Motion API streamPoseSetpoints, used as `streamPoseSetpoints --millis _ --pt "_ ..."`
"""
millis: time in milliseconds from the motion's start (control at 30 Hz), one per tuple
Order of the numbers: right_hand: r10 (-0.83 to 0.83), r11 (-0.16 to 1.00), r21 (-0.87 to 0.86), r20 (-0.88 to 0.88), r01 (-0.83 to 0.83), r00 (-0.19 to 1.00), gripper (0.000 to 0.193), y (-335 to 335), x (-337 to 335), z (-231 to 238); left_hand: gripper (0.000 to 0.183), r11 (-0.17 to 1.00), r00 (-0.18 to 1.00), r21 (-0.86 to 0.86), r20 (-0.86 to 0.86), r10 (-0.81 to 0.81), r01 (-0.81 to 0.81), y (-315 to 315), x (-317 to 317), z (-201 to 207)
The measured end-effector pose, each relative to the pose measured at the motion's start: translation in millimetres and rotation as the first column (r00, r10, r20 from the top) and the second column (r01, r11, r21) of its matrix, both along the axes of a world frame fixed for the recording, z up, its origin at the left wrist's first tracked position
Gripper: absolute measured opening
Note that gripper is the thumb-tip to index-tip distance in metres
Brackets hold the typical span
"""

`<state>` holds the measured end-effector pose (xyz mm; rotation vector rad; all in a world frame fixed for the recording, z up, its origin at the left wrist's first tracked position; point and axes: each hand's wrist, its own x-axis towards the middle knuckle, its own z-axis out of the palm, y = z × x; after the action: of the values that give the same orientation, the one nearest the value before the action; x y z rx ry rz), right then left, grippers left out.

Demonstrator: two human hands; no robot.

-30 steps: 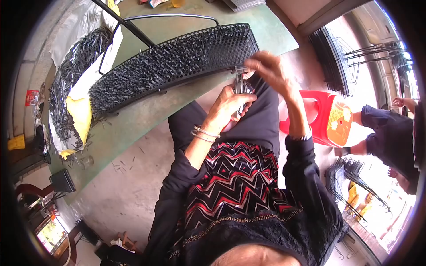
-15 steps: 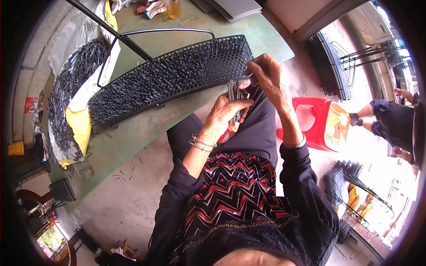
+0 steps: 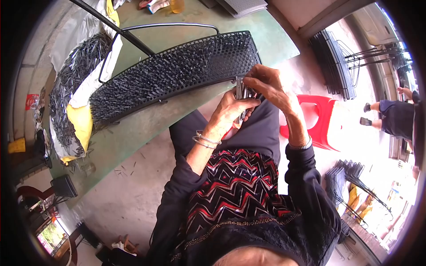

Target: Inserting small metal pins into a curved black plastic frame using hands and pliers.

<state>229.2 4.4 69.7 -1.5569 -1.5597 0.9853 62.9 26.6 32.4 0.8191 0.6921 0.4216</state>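
My left hand (image 3: 231, 108), with bangles on its wrist, is closed round a bunch of thin dark metallic-looking strips (image 3: 242, 95) that stands upright above my lap. Fingers pinched together, my right hand (image 3: 270, 86) is at the top of that bunch, beside the panel's near right corner; its fingertips hide whatever is between them. The curved black perforated panel (image 3: 233, 60) lies on the table just beyond both hands. Dark strips stick up densely from its left and middle holes, while bare holes show towards its right end.
A sack (image 3: 80, 128) spilling dark strips lies left on the green table (image 3: 146, 104). A black rod frame (image 3: 177, 25) rises behind the panel. Right are a red stool (image 3: 317, 119), stacked black racks (image 3: 330, 64) and another person (image 3: 395, 117). Grey sheets (image 3: 242, 6) lie at the far edge.
My right hand has come down and slightly left from the panel's right corner to the top of the bunch. The person at right has shifted; the whole view has moved slightly.
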Motion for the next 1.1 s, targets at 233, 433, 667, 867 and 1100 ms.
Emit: streamPoseSetpoints --millis 233,433,667,867,1100 --pt "-0.367 0.852 0.346 -0.141 0.393 0.919 0.006 26 -14 3 0.019 0.988 0.995 -0.143 0.07 0.067 -0.057 -1 -7 -10" --pt "-0.457 0.772 0.502 0.013 0.39 0.889 0.008 80 -37 -27 0.026 0.942 0.98 -0.333 0.165 0.112 -0.051 -5 -16 -20" --pt "-0.392 0.807 0.556 0.251 0.2 0.885 0.007 98 -46 -53 0.032 0.884 0.975 -0.46 0.146 0.168 -0.083 -4 -26 -6" --pt "-0.405 0.824 0.553 0.415 0.128 0.815 0.008 112 -49 -39 0.039 0.877 0.974 -0.454 0.08 0.214 -0.156 -3 -26 -7" --pt "-0.301 0.856 0.517 0.522 -0.015 0.798 0.016 98 -31 -53 0.012 0.962 0.985 -0.227 0.034 0.166 -0.155 -3 -24 -12"
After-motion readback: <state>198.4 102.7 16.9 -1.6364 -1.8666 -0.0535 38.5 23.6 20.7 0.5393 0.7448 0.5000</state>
